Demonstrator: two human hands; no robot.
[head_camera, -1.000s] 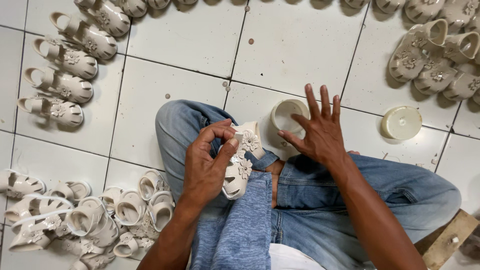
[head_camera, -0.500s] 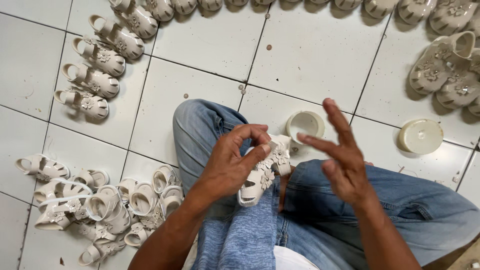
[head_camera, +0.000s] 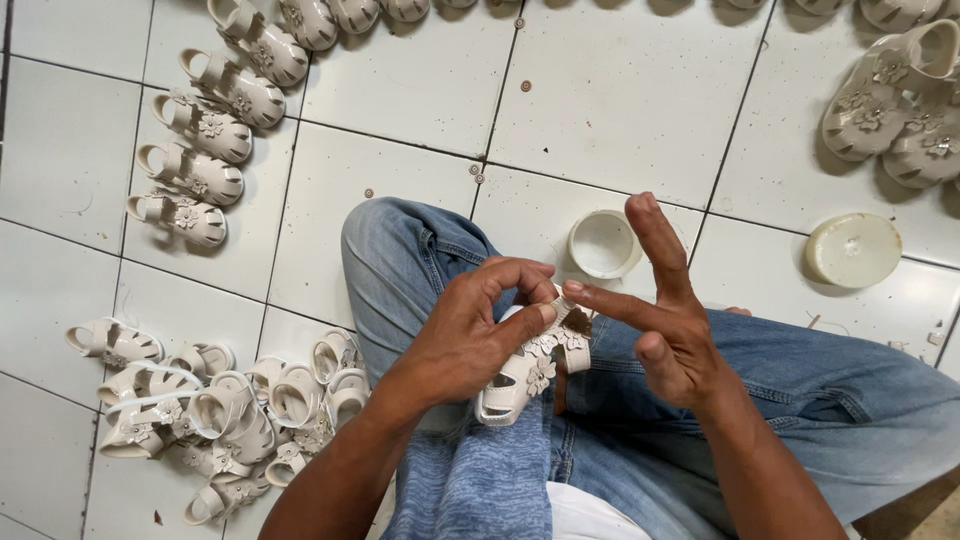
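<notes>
Resting over the lap at frame centre, 1 cream sandal (head_camera: 528, 368) with flower trim is gripped by the left hand (head_camera: 470, 340), fingers curled shut around its strap end, seemingly to steady it. The right hand (head_camera: 668, 325) holds nothing; its fingers are spread, the index fingertip (head_camera: 575, 292) touching the sandal's top. Finished-looking sandals are listed in a row (head_camera: 205, 130) upper left, a loose pile (head_camera: 220, 410) lower left. 1 small cup (head_camera: 604, 243) and 1 round lid (head_camera: 853, 250) sit on the tiled floor (head_camera: 600, 110).
</notes>
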